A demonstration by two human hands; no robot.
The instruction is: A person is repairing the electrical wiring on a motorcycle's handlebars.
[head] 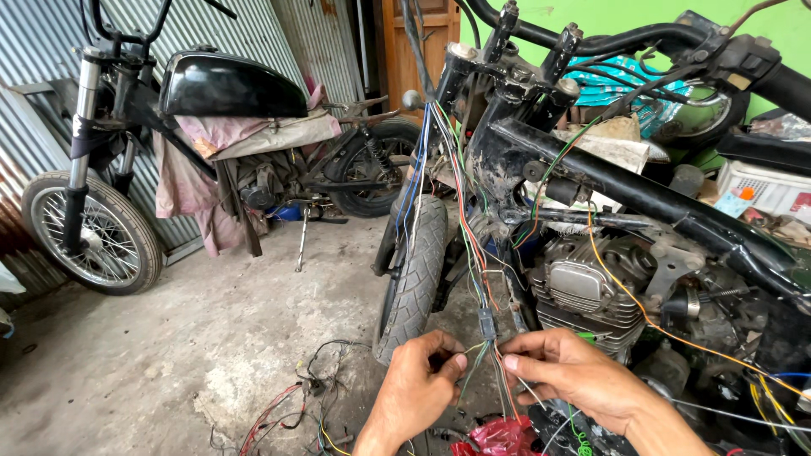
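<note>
Where the two hands meet, low in the view, hangs the wiring loom [473, 253]: a bundle of blue, green, red and white leads dropping from the steering head of a stripped motorcycle frame [625, 190] to a small dark connector block [487, 324], below which the loose wire ends [490, 371] fan out.

Left hand [420, 380]: fingers curled, thumb and forefinger pinching some of those strands just beneath the block. Right hand [564, 369]: likewise closed in a pinch on neighbouring strands, touching the same bundle.

Condition of the work, as judged: the loom is bare and unwrapped, an orange wire [642, 312] trails loose across the engine [591, 295], and the ends appear unjoined, so sorting looks begun and connection outstanding.

Adjacent: front tyre [416, 270], just left of the bundle. Below: discarded wire scraps [304, 405] on the concrete floor [194, 338] and a red plastic bag [498, 437]. Further off, left: a second motorcycle [211, 143] with black tank and draped cloth, against corrugated metal sheeting [25, 135].
</note>
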